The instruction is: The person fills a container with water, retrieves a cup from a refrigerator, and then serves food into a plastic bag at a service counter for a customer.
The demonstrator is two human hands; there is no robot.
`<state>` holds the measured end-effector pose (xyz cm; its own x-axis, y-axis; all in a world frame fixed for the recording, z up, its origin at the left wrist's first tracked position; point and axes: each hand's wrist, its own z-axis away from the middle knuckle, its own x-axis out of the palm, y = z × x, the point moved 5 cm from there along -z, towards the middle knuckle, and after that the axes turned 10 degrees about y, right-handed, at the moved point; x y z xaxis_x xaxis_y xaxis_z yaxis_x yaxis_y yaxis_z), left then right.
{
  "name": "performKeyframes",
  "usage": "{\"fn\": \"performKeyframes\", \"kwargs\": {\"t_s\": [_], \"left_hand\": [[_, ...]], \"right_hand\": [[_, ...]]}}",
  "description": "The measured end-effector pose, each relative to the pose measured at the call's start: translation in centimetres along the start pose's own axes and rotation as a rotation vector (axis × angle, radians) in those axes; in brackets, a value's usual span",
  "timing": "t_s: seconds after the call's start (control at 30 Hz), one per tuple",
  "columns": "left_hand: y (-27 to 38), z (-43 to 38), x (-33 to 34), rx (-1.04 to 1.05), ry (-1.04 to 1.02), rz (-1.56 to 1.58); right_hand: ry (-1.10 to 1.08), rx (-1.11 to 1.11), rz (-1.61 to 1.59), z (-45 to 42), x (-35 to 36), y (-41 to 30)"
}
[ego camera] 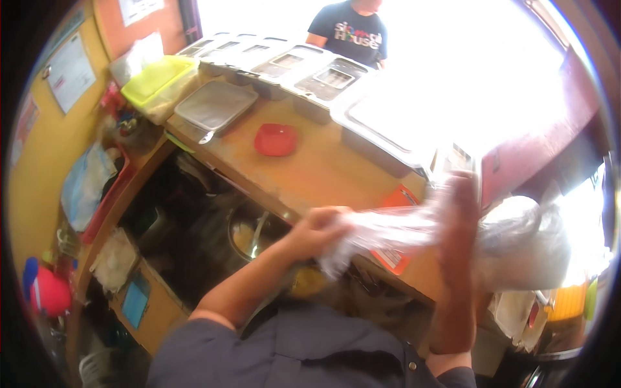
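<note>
A crumpled clear plastic bag (395, 225) stretches between my two hands in front of my chest, above the counter's near edge. My left hand (329, 224) grips one end, and a loose part of the bag hangs below the fingers. At the other end my right hand (460, 201) is raised and blurred by motion, with the plastic gathered at its near side; its fingers are hard to make out. Beneath the bag, an orange printed packet or card (400, 196) lies partly covered on the wooden counter (315, 169).
A red plastic dish (275, 139) and a lidded metal tray (216, 105) sit on the counter. Lidded metal food pans (335, 80) line its far side, beyond which a person (347, 31) stands. A yellow-green lidded container (157, 82) is at left; a plastic-wrapped bundle (521, 242) is at right.
</note>
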<state>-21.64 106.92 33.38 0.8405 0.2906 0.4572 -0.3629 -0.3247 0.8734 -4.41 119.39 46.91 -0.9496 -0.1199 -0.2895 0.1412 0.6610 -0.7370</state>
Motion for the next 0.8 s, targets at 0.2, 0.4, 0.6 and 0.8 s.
{"fn": "performKeyframes", "kwargs": {"t_s": [0.2,0.4,0.6,0.8], "left_hand": [[3.2,5.6,-10.1,0.007,0.670,0.038],[3.9,9.9,-10.6,0.097,0.771,-0.371],[2.5,16.8,-8.2,0.186,0.951,-0.719],[-1.1,23.3,0.4,0.207,1.096,-0.482]], "right_hand": [[-0.555,0.564,-0.018,0.5,22.7,10.4],[-0.575,0.311,0.262,-0.8,35.4,15.7],[-0.607,0.232,-0.023,0.2,29.7,14.7],[-0.870,0.362,-0.719,8.7,14.7,4.1]]}}
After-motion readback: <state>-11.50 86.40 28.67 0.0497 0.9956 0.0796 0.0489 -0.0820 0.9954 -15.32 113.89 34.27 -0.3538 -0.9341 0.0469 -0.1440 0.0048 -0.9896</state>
